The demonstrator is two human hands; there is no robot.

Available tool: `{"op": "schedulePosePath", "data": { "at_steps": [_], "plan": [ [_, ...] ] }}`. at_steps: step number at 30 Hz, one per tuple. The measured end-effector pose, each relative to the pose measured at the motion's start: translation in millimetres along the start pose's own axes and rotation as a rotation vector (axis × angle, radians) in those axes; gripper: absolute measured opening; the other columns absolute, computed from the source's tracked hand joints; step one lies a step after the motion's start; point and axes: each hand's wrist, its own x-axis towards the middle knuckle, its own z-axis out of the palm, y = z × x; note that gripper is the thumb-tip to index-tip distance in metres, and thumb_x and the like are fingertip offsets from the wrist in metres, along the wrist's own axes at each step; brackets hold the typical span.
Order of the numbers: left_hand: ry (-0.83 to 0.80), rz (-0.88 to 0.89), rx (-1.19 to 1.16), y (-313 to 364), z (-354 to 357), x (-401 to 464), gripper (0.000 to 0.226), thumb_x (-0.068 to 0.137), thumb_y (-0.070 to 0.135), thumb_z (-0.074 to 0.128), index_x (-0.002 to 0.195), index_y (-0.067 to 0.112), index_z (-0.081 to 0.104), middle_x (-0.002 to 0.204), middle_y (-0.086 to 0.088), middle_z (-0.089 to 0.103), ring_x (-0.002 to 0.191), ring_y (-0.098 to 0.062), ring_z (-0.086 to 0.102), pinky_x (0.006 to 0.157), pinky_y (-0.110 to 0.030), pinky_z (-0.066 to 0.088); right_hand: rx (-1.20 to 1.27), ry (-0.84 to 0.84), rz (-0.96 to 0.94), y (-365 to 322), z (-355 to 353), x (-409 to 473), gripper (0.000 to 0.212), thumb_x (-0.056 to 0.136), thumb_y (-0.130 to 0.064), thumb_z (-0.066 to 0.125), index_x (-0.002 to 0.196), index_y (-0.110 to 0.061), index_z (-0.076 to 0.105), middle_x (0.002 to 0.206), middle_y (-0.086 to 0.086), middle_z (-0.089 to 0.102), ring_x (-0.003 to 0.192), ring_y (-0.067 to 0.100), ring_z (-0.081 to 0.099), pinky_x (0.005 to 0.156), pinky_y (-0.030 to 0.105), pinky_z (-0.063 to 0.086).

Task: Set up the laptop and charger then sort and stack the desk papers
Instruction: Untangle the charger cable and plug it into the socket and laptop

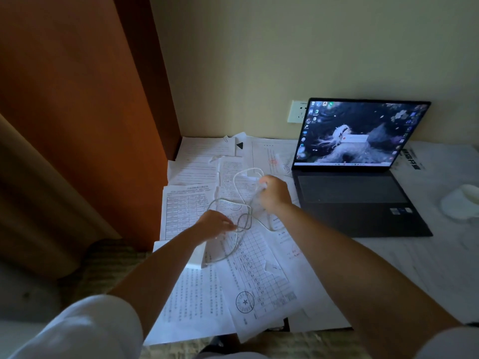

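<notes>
Head view is showing the left hand [215, 224] pinching a looped thin white charger cable [234, 203] and the right hand [274, 194] gripping its end, above scattered printed white papers [256, 275] beside the open dark laptop [357, 167].

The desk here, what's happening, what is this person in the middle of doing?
A person is untangling a white charger cable above the desk. The left hand pinches a loop of it, and the right hand holds another part higher up, near the laptop. The laptop is open with its screen lit, near a wall socket. The white charger brick lies on the papers, which are spread loosely across the desk, not yet stacked.
</notes>
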Motion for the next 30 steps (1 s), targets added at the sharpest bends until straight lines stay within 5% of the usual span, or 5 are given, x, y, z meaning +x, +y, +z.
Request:
{"op": "schedulePosePath", "data": {
  "at_steps": [3,9,18,25,30],
  "plan": [
    [0.182,-0.023,-0.597,29.6,-21.6,-5.6,0.009,0.089,0.005,0.061,0.094,0.0,0.067,0.087,-0.011,0.069,0.074,-0.021,0.064,0.063,-0.022,0.053,0.037,0.065,-0.19,-8.0,-17.1,-3.5,0.05,0.089,0.01,0.042,0.133,-0.014,0.048,0.157,0.004,0.016,0.133,0.016,0.035,0.095,0.024,0.039],
    [0.211,0.107,-1.386,103.1,-61.9,-20.8,0.014,0.095,0.004,0.051,0.086,-0.005,0.056,0.073,-0.015,0.068,0.063,-0.022,0.07,0.054,-0.022,0.056,0.094,-0.15,-0.267,-8.9,-30.6,-18.6,0.047,0.086,-0.006,0.059,0.131,-0.018,0.053,0.131,0.002,0.052,0.112,0.015,0.053,0.088,0.022,0.042],
    [0.18,0.347,-1.438,175.6,-90.4,-54.8,0.017,0.094,0.018,0.054,0.098,0.003,0.059,0.07,-0.001,0.068,0.062,-0.01,0.068,0.055,-0.016,0.053,0.172,-0.066,-0.079,-43.9,-34.9,-14.2,0.016,0.093,-0.015,0.044,0.083,-0.007,0.053,0.088,0.006,0.056,0.098,0.029,0.061,0.069,0.034,0.048],
    [0.135,0.45,-1.659,196.5,-98.8,-77.2,0.022,0.097,0.014,0.052,0.113,0.0,0.046,0.043,-0.004,0.055,0.045,-0.01,0.062,0.082,-0.028,0.054,0.513,-0.357,0.027,-58.6,-42.1,-37.6,0.055,0.092,-0.025,0.059,0.142,-0.02,0.036,0.11,0.002,0.047,0.068,0.017,0.06,0.074,0.03,0.056],
    [0.087,0.545,-1.793,214.0,-107.8,-92.3,0.046,0.097,0.022,0.054,0.061,-0.006,0.066,0.057,-0.002,0.049,0.059,-0.011,0.066,0.069,-0.025,0.059,0.452,-0.462,0.121,-63.5,-25.7,-41.6,0.033,0.097,-0.033,0.051,0.121,-0.011,0.053,0.082,0.006,0.057,0.065,0.014,0.058,0.073,0.03,0.054]
  ]
}}
